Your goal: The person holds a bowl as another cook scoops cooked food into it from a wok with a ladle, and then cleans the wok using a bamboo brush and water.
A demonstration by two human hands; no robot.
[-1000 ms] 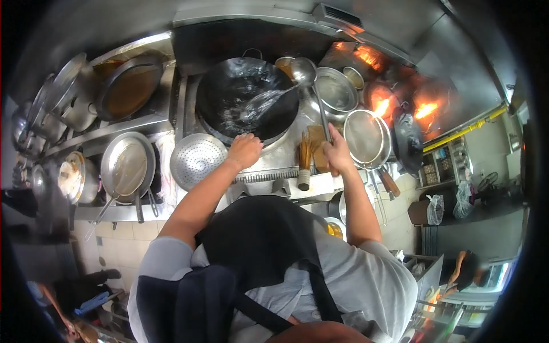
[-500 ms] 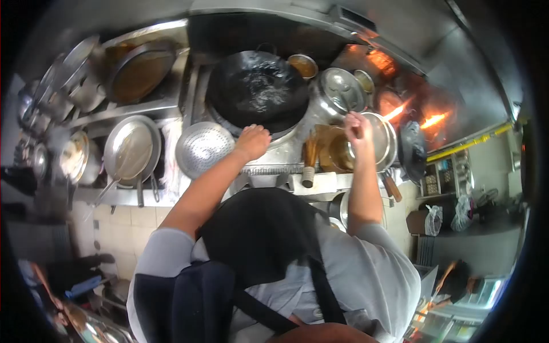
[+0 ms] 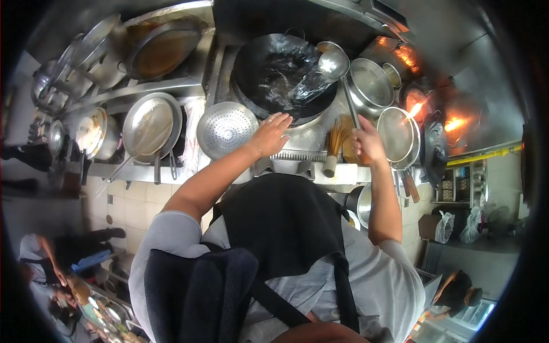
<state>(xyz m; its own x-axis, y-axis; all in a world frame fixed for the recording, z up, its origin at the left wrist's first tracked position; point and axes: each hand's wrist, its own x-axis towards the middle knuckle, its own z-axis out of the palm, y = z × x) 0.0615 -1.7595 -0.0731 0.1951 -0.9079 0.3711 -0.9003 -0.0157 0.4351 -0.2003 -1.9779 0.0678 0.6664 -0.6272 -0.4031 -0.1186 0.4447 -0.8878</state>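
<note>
A large black wok point(image 3: 260, 68) sits on the burner, with clear liquid streaming into it from the bowl of a metal ladle point(image 3: 333, 63). My right hand point(image 3: 369, 140) is wrapped round the ladle's handle. At the wok's near edge is my left hand point(image 3: 272, 135), fingers stretched out and holding nothing. A perforated metal strainer point(image 3: 227, 130) lies left of that hand. Between my hands and nearer my right one is a bamboo brush point(image 3: 335, 146). Beyond the right hand stands a metal pot point(image 3: 372, 83) of liquid.
A round mesh sieve point(image 3: 396, 134) rests at the right, beside another wok point(image 3: 436, 148) and open flames point(image 3: 455, 123). Pans and a sieve point(image 3: 150, 127) stand on the left stove. Other people are at work at the lower left point(image 3: 43, 257) and lower right point(image 3: 454, 294).
Half a second ago the ladle was down in the metal pot; now it is raised and pouring over the wok. My left hand's fingers have spread. The whole view has shifted.
</note>
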